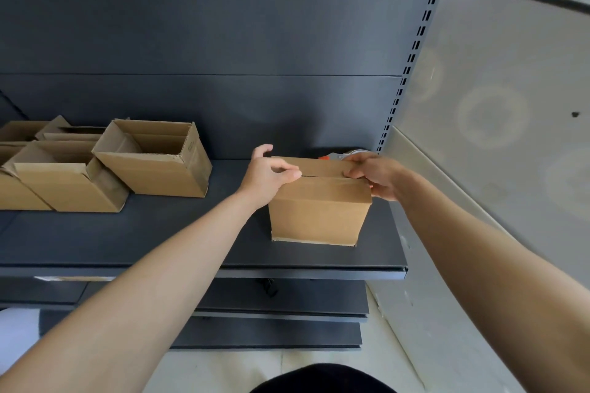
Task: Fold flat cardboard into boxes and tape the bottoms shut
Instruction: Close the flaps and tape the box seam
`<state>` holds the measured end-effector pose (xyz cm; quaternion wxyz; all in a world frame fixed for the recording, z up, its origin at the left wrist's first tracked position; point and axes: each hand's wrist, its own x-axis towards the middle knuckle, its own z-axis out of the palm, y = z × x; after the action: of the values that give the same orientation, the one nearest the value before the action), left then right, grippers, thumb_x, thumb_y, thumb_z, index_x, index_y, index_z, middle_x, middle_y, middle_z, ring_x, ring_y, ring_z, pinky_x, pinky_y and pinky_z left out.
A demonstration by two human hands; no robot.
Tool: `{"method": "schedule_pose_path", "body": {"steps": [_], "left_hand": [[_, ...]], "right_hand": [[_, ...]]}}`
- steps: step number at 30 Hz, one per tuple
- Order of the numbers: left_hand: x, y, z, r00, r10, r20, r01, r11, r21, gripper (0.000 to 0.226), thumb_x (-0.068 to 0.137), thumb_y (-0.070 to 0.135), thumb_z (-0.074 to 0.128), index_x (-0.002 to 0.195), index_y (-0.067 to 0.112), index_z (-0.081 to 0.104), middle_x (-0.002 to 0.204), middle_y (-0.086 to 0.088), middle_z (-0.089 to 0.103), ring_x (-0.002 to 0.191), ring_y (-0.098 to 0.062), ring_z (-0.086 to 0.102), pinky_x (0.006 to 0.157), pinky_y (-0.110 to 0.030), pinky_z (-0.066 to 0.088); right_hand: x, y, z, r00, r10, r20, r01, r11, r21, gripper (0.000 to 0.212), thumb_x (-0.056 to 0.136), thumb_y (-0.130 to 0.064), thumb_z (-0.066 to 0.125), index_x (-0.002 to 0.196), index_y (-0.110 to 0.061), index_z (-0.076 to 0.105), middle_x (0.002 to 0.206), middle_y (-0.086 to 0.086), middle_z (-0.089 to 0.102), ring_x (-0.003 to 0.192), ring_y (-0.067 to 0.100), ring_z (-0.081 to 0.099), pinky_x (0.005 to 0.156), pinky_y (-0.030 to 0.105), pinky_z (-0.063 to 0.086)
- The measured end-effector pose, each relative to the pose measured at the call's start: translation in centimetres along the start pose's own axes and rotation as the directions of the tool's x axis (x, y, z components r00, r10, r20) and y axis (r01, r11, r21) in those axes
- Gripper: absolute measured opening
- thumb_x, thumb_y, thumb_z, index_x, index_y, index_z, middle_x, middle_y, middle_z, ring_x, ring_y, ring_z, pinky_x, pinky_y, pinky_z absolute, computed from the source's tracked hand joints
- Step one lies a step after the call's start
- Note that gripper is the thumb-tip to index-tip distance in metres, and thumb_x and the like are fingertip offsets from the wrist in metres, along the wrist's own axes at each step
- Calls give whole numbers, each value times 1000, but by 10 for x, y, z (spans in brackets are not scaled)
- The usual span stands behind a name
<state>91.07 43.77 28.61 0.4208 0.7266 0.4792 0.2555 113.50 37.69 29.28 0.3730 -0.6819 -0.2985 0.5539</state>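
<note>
A closed cardboard box (319, 210) stands on the dark shelf (159, 239), its two flaps meeting in a seam across the top. My left hand (268, 175) is at the left end of that seam, fingers curled and thumb tip pinching the flap edge. My right hand (376, 175) grips the right end, fingertips on top near the seam and thumb at the near corner. Behind the box, a tape dispenser (338, 156) with an orange part is mostly hidden by the box and my right hand.
Several open cardboard boxes (153, 163) sit in a group at the shelf's left. A slotted upright (412, 57) and a pale side panel (495, 105) close off the right. Lower shelves (281, 306) lie below the front edge.
</note>
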Motion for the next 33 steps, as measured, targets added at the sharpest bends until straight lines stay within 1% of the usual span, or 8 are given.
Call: {"method": "schedule_pose_path", "body": {"steps": [3,10,13,16,18,24,29,33], "left_hand": [[6,10,9,993,94,65,-104,981,164,11,89,21,64,87,18,74,148,3,40,145,-22,17,118,-48,4],[8,5,22,983,153,99,-164,980,113,21,96,12,52,105,17,70,142,1,50,143,-12,24,117,-34,-7],[9,8,22,984,150,99,-161,980,117,22,96,9,52,105,16,71,141,1,51,143,-11,27,119,-34,-3],[9,8,22,985,140,96,-151,983,109,21,95,8,53,103,17,71,139,1,52,142,-11,29,120,-35,-1],[10,7,22,987,131,90,-140,984,109,21,95,9,54,102,18,71,139,2,53,141,-9,29,120,-36,0],[12,5,21,990,109,94,-118,989,91,20,94,13,56,102,23,71,137,6,54,140,-4,29,120,-34,0],[14,4,22,991,101,90,-108,991,81,19,93,14,57,102,24,71,137,7,54,139,-3,29,120,-32,-1],[14,4,21,989,108,103,-116,991,73,19,93,12,58,104,20,71,137,4,54,139,-5,31,119,-29,-2]], "right_hand": [[4,-1,-3,999,27,34,-26,999,-31,26,91,1,54,105,-20,63,100,3,63,90,18,60,73,31,52],[28,9,-28,1000,-24,8,23,995,97,22,92,-16,55,111,-14,66,100,0,69,91,18,63,79,30,47],[50,17,-43,969,-131,-210,73,962,-262,35,82,-19,63,115,-9,67,106,3,65,92,18,56,78,32,44],[66,27,-42,965,-233,-123,98,751,-653,45,82,0,62,126,-9,60,120,6,61,109,20,55,85,21,42],[77,35,-39,973,-194,-123,49,698,-714,49,81,-6,66,129,-10,54,126,4,59,115,23,54,82,11,41],[107,52,-34,949,-268,-163,-20,467,-884,38,91,-21,55,128,-13,56,122,12,60,118,30,52,100,34,41],[100,34,-41,936,-276,-220,21,666,-746,42,92,-19,50,134,-20,53,123,7,60,122,27,49,112,33,27],[52,-12,-59,924,-318,-211,252,924,-289,13,90,-14,57,94,-4,65,88,17,60,69,26,59,61,32,46]]}}
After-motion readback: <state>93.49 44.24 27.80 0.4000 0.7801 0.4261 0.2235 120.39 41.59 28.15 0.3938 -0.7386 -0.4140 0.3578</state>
